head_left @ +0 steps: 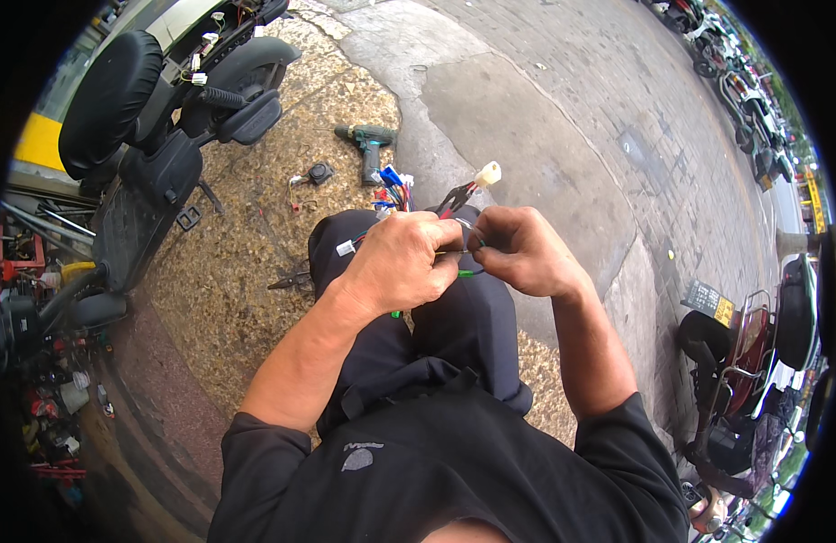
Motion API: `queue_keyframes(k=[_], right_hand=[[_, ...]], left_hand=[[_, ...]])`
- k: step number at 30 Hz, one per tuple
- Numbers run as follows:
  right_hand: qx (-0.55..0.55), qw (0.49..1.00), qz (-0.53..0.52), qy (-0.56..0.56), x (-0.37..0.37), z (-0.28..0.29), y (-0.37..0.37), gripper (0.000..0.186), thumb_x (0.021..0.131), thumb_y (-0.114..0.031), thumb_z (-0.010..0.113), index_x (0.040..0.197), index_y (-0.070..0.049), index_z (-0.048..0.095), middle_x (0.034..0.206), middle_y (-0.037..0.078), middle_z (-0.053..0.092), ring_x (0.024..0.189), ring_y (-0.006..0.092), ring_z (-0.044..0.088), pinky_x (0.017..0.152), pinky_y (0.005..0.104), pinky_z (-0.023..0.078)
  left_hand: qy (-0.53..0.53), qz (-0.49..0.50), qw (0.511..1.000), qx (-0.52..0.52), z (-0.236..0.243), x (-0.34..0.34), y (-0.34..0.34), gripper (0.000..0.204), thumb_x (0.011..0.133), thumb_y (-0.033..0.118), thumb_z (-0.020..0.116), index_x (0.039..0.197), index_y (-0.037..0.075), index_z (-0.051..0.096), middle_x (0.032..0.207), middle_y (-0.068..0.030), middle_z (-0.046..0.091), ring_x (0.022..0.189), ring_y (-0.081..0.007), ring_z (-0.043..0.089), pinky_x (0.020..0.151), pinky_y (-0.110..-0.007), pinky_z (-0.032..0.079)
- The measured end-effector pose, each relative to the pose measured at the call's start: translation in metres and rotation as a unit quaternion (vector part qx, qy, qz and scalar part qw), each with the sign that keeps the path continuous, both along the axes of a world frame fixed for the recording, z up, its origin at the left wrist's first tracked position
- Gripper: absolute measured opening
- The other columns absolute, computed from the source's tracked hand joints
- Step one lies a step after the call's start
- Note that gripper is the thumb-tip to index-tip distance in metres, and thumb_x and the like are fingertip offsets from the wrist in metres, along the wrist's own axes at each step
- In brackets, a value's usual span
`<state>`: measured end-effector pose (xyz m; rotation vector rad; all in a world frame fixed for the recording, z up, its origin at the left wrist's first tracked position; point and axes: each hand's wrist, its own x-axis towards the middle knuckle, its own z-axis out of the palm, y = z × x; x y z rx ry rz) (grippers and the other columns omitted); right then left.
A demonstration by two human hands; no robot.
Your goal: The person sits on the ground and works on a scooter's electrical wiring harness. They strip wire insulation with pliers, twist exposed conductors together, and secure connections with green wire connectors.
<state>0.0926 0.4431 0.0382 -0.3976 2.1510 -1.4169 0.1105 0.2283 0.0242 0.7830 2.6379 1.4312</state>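
Note:
Above my knees both hands are closed close together. My left hand (pixel 404 262) grips a wiring harness whose colored wires stick out around the fist. Blue connectors (pixel 391 176) and a larger cream connector (pixel 489 175) show beyond the knuckles, a small white connector (pixel 346 247) at its left side. Below the fingers peeks a green piece (pixel 463 273). My right hand (pixel 525 251) pinches a thin dark wire (pixel 479 242) between thumb and forefinger, just right of the left hand. The fingers hide where the wires meet.
A teal and black cordless drill (pixel 370 149) lies on the ground ahead, beside a small black part with wires (pixel 319 173). Pliers (pixel 293 281) lie left of my knee. A partly dismantled scooter (pixel 178 136) stands at the left; another scooter (pixel 744 371) is at right.

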Motion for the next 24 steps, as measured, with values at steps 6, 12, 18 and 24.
queue_keyframes(k=[6,12,18,24], right_hand=[[-0.008,1.000,0.007,0.029,-0.0004,0.0006,-0.0010,0.011,0.076,-0.005,0.064,0.085,0.003,0.065,0.069,0.009,0.062,0.067,0.0116,0.057,0.062,0.0329,0.047],[0.010,0.998,-0.001,0.054,-0.0006,-0.0054,-0.0024,0.015,0.073,-0.007,0.065,0.085,0.002,0.063,0.069,0.012,0.061,0.065,0.0164,0.057,0.062,0.0358,0.047],[0.009,0.997,0.002,0.079,-0.0009,-0.0056,-0.0031,0.015,0.073,-0.007,0.065,0.085,0.002,0.061,0.069,0.012,0.060,0.066,0.0167,0.056,0.061,0.0364,0.046],[0.018,0.999,0.017,0.035,-0.0017,-0.0037,-0.0005,0.013,0.079,-0.002,0.065,0.091,0.002,0.061,0.078,0.000,0.057,0.077,0.0081,0.052,0.068,0.0290,0.045]], left_hand=[[-0.012,-0.011,1.000,0.002,-0.0008,-0.0002,0.0013,0.010,0.076,0.008,0.065,0.084,0.004,0.070,0.077,-0.0169,0.066,0.074,-0.0356,0.067,0.067,-0.043,0.052],[-0.008,-0.015,1.000,-0.011,-0.0020,-0.0011,0.0027,0.008,0.076,0.007,0.066,0.082,0.003,0.069,0.077,-0.0176,0.066,0.074,-0.0363,0.067,0.067,-0.043,0.053],[-0.015,-0.013,1.000,0.004,-0.0015,-0.0009,0.0038,0.008,0.076,0.008,0.066,0.081,0.003,0.069,0.078,-0.0188,0.067,0.077,-0.0377,0.067,0.069,-0.044,0.053],[-0.067,-0.017,0.997,0.041,0.0010,-0.0019,-0.0023,0.014,0.075,0.002,0.064,0.087,0.000,0.069,0.083,-0.0208,0.068,0.079,-0.0384,0.068,0.072,-0.042,0.054]])
